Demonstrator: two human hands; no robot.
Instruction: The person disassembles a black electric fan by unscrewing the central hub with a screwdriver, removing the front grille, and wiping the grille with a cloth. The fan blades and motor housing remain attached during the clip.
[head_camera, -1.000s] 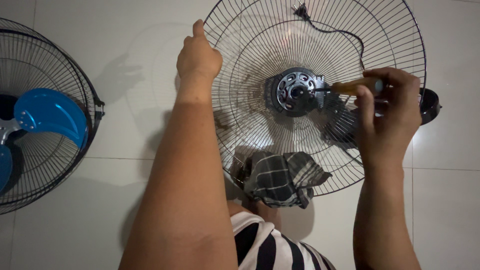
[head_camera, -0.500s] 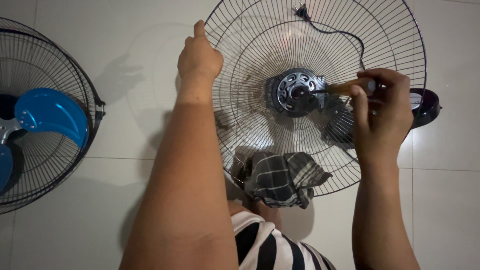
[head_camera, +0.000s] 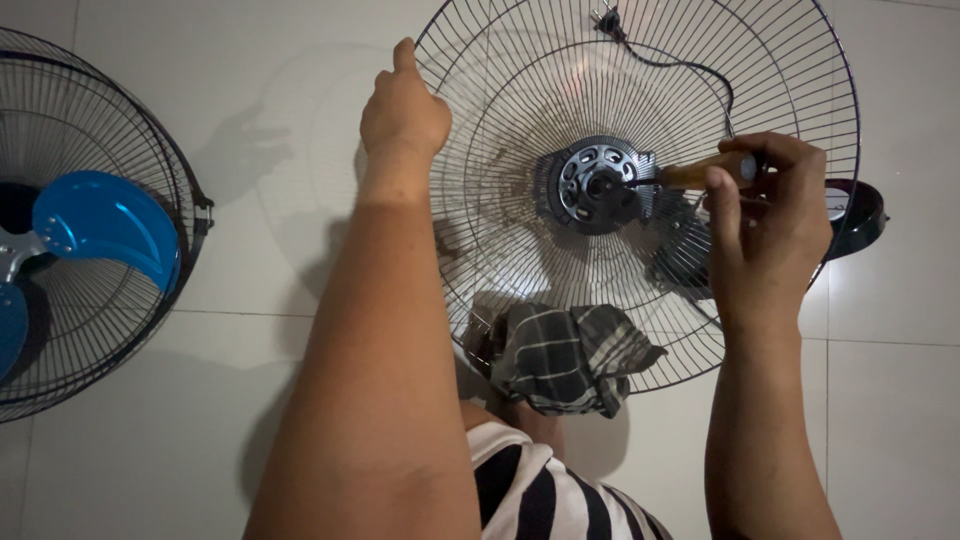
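The left hand (head_camera: 403, 110) keeps its grip closed on the left rim of the wire fan guard (head_camera: 640, 190), which stands over the tiled floor (head_camera: 250, 120). The right hand (head_camera: 770, 225) stays wrapped around the wooden handle of a screwdriver (head_camera: 705, 171), its tip at the round metal hub (head_camera: 597, 186) in the guard's centre. Since the earlier frame the handle has barely shifted, the hand sitting slightly further right. A checked cloth (head_camera: 565, 355) lies below the hub; a second fan with blue blades (head_camera: 100, 230) lies well apart on the left.
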